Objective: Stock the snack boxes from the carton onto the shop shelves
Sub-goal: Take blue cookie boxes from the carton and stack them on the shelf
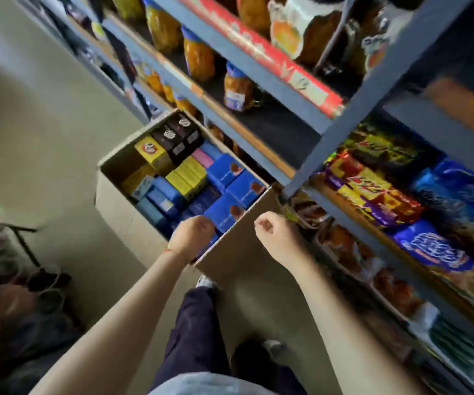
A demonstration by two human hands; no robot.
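Observation:
An open cardboard carton [116, 201] stands on the floor against the shelves, packed with blue, yellow, pink and dark brown snack boxes. My left hand [193, 235] reaches into its near corner, its fingers curled down at a blue snack box [224, 212]; whether it grips the box is hidden. My right hand [272, 232] hovers just outside the carton's near right wall, fingers loosely curled and holding nothing. The grey metal shelves [352, 115] rise to the right.
Orange bottles [198, 58] line an upper shelf. Purple, yellow and blue snack packets [372, 192] fill the lower right shelves. A dark wire rack [24, 246] with blurred goods stands at the left. My legs and shoes [204, 280] are on beige floor beside the carton.

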